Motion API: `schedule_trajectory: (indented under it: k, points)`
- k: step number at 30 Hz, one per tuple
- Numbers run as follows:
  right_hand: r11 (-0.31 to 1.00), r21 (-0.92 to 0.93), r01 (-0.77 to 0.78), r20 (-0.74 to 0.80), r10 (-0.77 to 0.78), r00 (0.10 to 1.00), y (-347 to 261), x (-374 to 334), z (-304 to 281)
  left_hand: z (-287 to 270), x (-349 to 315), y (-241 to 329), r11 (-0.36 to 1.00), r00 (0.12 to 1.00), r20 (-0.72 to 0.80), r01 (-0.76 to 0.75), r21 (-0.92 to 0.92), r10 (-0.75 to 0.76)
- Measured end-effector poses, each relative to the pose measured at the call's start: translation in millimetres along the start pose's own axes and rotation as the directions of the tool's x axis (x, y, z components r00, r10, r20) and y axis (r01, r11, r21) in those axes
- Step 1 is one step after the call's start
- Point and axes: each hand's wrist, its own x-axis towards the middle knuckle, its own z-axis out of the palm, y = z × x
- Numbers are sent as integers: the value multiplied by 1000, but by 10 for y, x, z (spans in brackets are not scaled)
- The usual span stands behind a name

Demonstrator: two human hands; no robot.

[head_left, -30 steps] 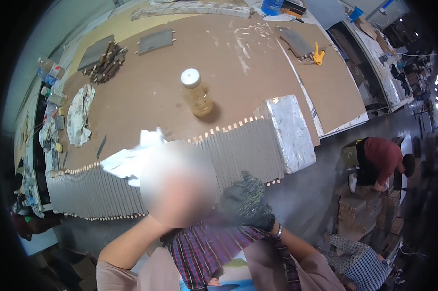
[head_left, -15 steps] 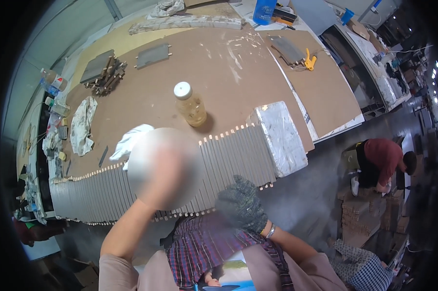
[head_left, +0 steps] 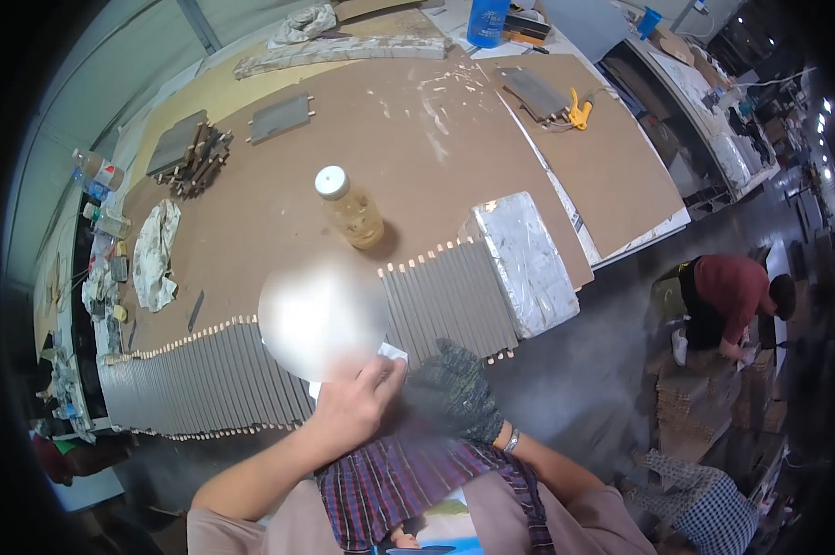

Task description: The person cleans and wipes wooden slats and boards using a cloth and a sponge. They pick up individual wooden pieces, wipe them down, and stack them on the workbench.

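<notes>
My bare left hand point(head_left: 362, 400) is in front of my body, its fingers closed on a white cloth point(head_left: 395, 352); most of the cloth lies behind a blurred patch. Close by on the right is my right hand point(head_left: 459, 393) in a dark grey-green knitted glove, thumb raised apart from the fingers. Nothing shows in it, though its fingertips are partly smeared. Beyond both hands, a long row of narrow grey strips with pale wooden ends point(head_left: 450, 291) runs along the table's near edge.
A clear bottle of yellowish liquid with a white cap point(head_left: 348, 208) stands past the row. A plastic-wrapped block point(head_left: 526, 264) sits at its right end. Dark sticks point(head_left: 195, 157) and a crumpled cloth point(head_left: 158, 254) lie left. A person point(head_left: 732, 301) bends over stacked brown pieces at right.
My left hand has drawn back from over the strip row toward my body and right hand, bringing the white cloth with it. My right hand has stayed nearly in place.
</notes>
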Motion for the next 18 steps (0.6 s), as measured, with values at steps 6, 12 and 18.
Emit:
schedule_trajectory:
  k: [6,12,18]
  points:
    - [998,-35,-56,34,58,998,-42,-28,81,77,239,-525,992,961,246,125,15,-125]
    - [997,-54,47,-53,-50,997,52,-98,134,100,-104,29,991,985,175,7,-134,17]
    - [987,-121,-104,-88,94,992,-19,-102,-161,138,175,-246,997,985,174,10,-73,2]
